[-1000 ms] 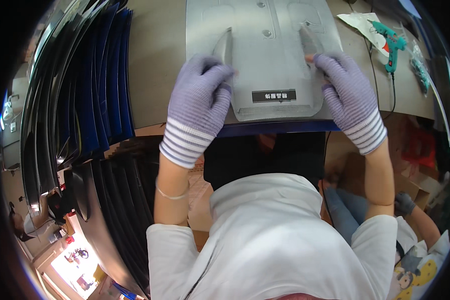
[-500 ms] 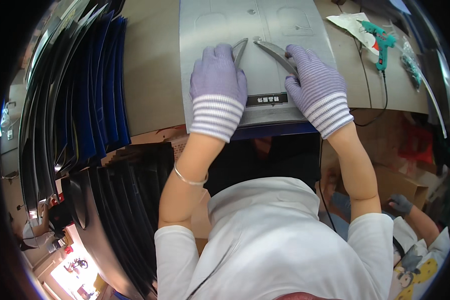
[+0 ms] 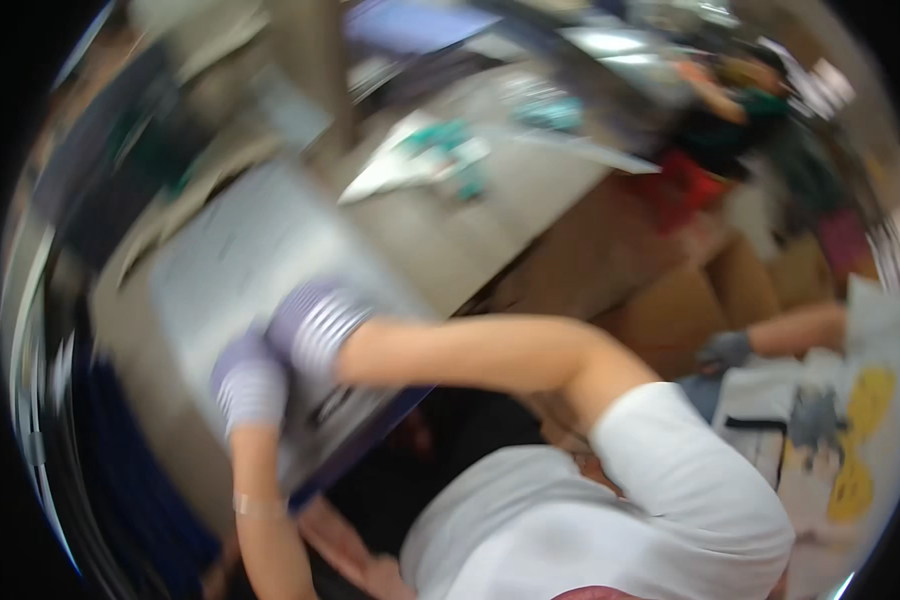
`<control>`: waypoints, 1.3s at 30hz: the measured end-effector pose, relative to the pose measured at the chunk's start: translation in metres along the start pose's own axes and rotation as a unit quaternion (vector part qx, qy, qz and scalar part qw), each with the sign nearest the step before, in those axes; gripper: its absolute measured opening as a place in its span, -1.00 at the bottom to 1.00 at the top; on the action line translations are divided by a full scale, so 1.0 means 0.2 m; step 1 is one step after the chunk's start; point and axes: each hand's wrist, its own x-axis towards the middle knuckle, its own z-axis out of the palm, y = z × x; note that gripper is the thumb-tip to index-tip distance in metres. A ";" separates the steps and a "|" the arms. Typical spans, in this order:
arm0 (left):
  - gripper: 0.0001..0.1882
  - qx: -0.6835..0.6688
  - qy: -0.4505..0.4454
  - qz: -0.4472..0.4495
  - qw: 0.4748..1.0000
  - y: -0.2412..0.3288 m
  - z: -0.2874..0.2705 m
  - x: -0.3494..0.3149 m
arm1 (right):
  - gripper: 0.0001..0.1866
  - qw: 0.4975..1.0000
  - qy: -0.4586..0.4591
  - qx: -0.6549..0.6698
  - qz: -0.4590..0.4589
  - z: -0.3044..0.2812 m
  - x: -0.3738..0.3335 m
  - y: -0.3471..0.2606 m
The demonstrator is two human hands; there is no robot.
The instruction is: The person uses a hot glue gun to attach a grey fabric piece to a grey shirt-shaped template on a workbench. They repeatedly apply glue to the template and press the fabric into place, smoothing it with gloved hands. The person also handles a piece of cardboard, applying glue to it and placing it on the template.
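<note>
A grey, silvery flat panel [image 3: 255, 225] lies on the table in front of me, with a small dark strip [image 3: 332, 405] near its closest edge. Both hands wear purple knit gloves with white-striped cuffs and are close together over the panel. My left hand [image 3: 242, 368] is beside the panel's middle. Just to its right, my right hand [image 3: 298, 315] reaches across, overlapping it. Motion smears the fingers of both, so whether they hold anything is hidden. The curved grey strips cannot be made out now.
On the table [image 3: 530, 190] lie white wrapping [image 3: 385, 170] and a teal glue gun [image 3: 455, 150]. Dark blue panels [image 3: 120, 460] stack at the left. Cardboard boxes [image 3: 670, 315] stand at the right, near another person's grey-gloved hand [image 3: 725, 352].
The view has swung to the right, so the panel now appears further left and tilted. My hands have come together from apart. The curved strips no longer show.
</note>
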 end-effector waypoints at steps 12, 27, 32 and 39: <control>-0.65 0.068 0.010 -0.031 0.997 0.07 0.12 0.06 | -0.69 0.998 -0.027 -0.035 0.045 0.00 0.01 0.05; -0.36 0.052 0.118 0.185 0.974 0.08 0.04 -0.06 | -0.52 0.914 0.269 0.177 0.247 -0.25 -0.93 1.36; -0.26 -0.098 0.240 0.106 0.960 0.02 0.07 -0.18 | -0.38 0.879 0.221 0.285 0.312 -0.22 -0.45 1.41; -0.45 -0.237 0.313 0.005 0.920 -0.24 0.17 -0.55 | -0.60 0.903 0.352 0.200 0.143 -0.40 -0.44 1.50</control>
